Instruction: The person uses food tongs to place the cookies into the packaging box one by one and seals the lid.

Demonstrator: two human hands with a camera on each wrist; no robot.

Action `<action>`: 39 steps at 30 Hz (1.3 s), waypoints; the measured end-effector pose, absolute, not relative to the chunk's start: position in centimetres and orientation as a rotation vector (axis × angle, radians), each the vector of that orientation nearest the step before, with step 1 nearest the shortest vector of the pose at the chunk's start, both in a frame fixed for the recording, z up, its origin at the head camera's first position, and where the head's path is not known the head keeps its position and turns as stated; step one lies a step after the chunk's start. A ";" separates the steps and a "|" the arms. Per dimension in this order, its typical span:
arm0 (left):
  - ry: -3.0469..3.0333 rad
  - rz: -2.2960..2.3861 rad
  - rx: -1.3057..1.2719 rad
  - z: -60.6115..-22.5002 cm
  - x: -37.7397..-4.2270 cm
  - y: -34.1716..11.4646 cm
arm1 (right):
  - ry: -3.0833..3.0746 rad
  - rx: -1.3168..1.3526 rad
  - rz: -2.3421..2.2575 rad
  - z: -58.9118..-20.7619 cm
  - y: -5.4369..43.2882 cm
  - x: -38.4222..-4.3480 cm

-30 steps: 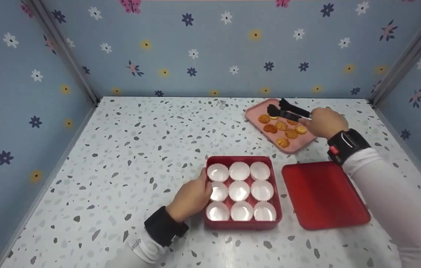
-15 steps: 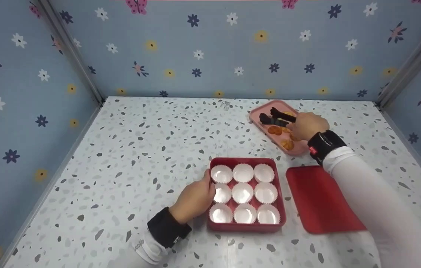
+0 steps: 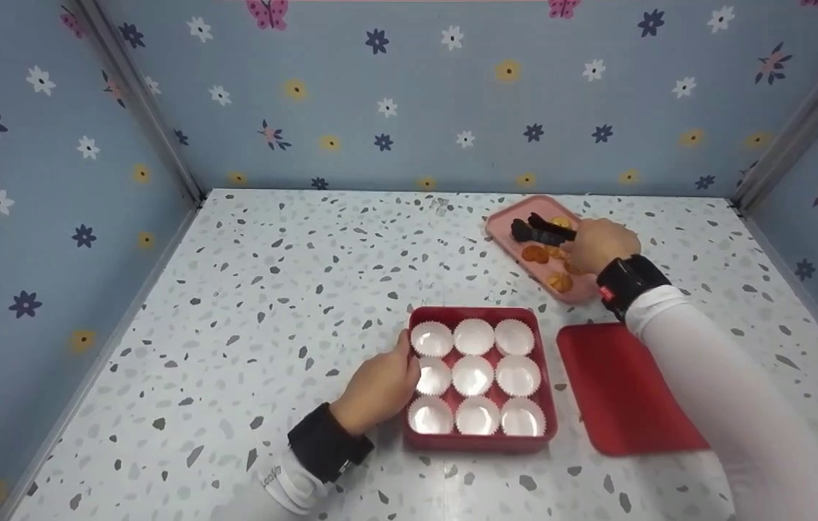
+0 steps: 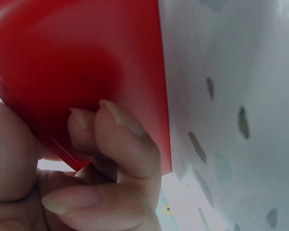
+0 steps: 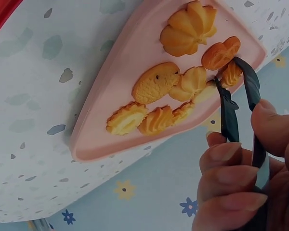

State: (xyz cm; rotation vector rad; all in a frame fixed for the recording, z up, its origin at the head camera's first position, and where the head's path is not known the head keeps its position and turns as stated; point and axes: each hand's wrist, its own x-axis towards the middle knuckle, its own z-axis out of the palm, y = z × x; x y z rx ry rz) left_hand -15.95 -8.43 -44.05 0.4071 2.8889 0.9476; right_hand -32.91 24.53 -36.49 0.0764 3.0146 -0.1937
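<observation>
My left hand [image 3: 378,383] grips the left wall of a square red box [image 3: 479,443], thumb at the rim and curled fingers against the outside in the left wrist view. White fluted paper cups [image 3: 473,376] stand in rows inside it, each showing a bare bottom. At the back right, my right hand [image 3: 603,246] holds black tongs [image 5: 228,118] over a pink tray [image 5: 130,60] of cookies. In the right wrist view the tong tips lie on either side of a small ridged cookie [image 5: 231,74], close to a pretzel-shaped cookie [image 5: 220,54].
A flat red lid [image 3: 619,391] lies right of the box, partly hidden under the right forearm. Several other cookies, among them a star-shaped one [image 5: 190,30], lie on the tray. Blue flower-patterned panels [image 3: 409,94] wall in the speckled table [image 3: 293,289].
My right hand has moved left and closer over the tray, bringing the tongs down among the cookies. The left hand keeps its grip on the box. The head view has shifted slightly.
</observation>
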 end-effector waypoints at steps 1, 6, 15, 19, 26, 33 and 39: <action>2.889 0.946 0.407 -44.1 -16.0 -8.4 | 3.015 0.079 -0.192 -36.5 24.5 -32.9; 2.891 0.945 0.411 -44.0 -16.0 -8.4 | 3.027 0.058 -0.139 -36.1 24.6 -32.9; 2.879 0.947 0.407 -44.0 -15.9 -8.4 | 3.061 0.024 -0.154 -34.5 24.6 -31.5; 2.881 0.934 0.396 -44.0 -16.0 -8.4 | 3.097 -0.024 -0.211 -33.4 24.8 -30.4; 2.866 0.934 0.384 -44.2 -16.1 -8.4 | 3.151 -0.216 -0.228 -31.9 24.6 -27.5; 2.863 0.932 0.385 -44.2 -16.1 -8.4 | 3.235 -0.444 -0.264 -31.1 23.6 -23.4; 2.878 0.939 0.407 -44.0 -16.0 -8.4 | 3.245 -0.574 -0.311 -31.2 22.7 -20.1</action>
